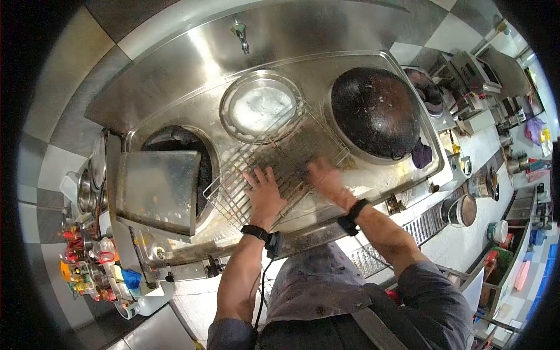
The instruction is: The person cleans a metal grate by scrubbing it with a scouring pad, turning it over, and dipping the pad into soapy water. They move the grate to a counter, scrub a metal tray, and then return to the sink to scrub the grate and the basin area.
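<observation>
We stand in a kitchen, commercial by its look: beyond our left hand (266,197) a tap (241,39) juts out above a steel table (318,73), which carries a large blackened wok (376,111) right of our right hand (325,179). Bottles (87,273) crowd well left of the left hand; right of the right hand, a drain grating (427,228) runs along the floor (458,251).

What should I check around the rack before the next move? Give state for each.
1. Left hand on the wire rack: ok, fingers spread over the bars.
2. Right hand grip: cannot tell, motion blur.
3. Rack clear of round pan in view: not ok, its edge overlaps the pan.
4. Left burner opening fully covered: not ok, metal sheet leaves part exposed.
5. Tap not running: ok, no stream visible.
</observation>
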Tool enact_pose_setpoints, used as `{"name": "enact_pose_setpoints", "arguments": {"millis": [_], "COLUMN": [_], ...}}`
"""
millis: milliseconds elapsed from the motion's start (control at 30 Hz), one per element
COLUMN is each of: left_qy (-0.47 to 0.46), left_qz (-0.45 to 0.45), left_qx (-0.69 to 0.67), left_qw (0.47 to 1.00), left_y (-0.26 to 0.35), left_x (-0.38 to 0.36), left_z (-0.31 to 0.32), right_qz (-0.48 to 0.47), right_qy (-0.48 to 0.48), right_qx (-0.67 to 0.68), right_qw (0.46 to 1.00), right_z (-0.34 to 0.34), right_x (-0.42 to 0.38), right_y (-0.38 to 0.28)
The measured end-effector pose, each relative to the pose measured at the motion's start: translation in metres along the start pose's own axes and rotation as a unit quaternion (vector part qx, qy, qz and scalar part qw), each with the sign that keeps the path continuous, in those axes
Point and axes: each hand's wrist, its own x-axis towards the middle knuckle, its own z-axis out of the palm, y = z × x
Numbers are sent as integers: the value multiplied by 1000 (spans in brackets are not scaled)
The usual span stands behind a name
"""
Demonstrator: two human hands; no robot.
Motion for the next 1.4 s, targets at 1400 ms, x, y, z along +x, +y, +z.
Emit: {"name": "enact_pose_setpoints", "arguments": {"millis": [1400], "left_qy": [21], "left_qz": [-11], "left_qx": [80], "left_qw": [997], "left_y": [3], "left_x": [13], "left_z": [18], "right_qz": [-109], "right_qy": [86], "right_qx": [55], "right_qw": [989], "right_z": [14], "right_x": [120], "right_y": [-51]}}
